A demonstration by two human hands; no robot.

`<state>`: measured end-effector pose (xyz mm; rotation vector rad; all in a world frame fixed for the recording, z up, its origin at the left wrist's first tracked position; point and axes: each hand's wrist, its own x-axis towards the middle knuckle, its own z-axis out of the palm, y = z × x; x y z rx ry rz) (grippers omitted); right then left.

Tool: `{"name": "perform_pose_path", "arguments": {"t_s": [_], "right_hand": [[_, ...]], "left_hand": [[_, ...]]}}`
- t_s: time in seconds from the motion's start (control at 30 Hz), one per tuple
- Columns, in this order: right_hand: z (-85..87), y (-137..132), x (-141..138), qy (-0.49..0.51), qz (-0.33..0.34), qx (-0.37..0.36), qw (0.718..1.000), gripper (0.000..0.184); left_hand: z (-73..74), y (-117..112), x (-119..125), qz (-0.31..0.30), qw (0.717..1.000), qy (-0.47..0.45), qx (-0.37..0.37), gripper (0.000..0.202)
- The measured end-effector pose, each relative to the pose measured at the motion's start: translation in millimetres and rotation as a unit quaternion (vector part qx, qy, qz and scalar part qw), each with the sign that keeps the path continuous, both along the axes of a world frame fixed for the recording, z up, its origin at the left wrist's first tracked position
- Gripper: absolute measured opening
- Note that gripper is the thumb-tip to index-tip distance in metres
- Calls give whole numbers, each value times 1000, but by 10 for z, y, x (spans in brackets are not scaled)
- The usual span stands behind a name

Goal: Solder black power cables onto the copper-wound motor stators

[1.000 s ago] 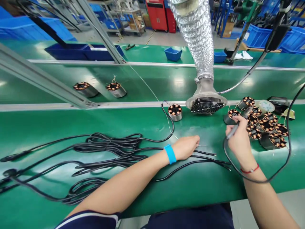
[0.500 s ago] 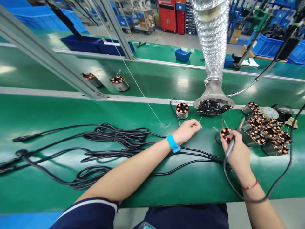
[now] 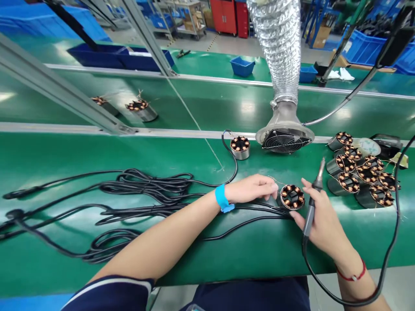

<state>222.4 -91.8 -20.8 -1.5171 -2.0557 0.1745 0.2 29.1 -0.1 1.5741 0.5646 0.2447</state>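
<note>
A stator with copper windings lies on the green bench between my hands, its wound face towards me and thin wire leads out to the left. My left hand is at its left side, fingers pinched together beside the leads; what is between the fingertips is hidden. My right hand holds a soldering iron against the palm, its bare tip pointing up and away. The thumb and forefinger of that hand are spread at the stator's right side. Black cable ends run just below the stator.
Several stators stand grouped at the right. Another stator with a black cable sits below the rail. An extraction hood hangs over the bench. Coiled black cables lie left. The iron's cord loops around my right forearm.
The stator has moved left and towards me, and its wound face has turned. My left hand has come down beside it. The right hand's fingers have spread, still holding the soldering iron.
</note>
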Motion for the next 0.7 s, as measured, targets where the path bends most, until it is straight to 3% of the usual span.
{"name": "perform_pose_path", "arguments": {"t_s": [0.2, 0.3, 0.43, 0.53, 0.63, 0.7], "right_hand": [[82, 160, -74, -11, 45, -88, 995, 58], [81, 223, -80, -6, 54, -114, 992, 64], [-45, 219, -62, 81, 70, -93, 990, 55], [-150, 211, -44, 117, 78, -62, 988, 53], [-176, 222, -35, 114, 85, -46, 989, 54], [-151, 229, -34, 109, 86, -33, 990, 55]], "left_hand": [[-46, 0, -1, 39, 999, 21, -7, 41], [-92, 33, -34, 1, 998, 2, -68, 41], [-126, 32, -14, -18, 993, -25, -116, 50], [-120, 47, 21, 42, 997, -27, -58, 44], [-109, 116, 0, 186, 981, 6, 61, 30], [-104, 172, -46, 195, 972, 42, 128, 21]]}}
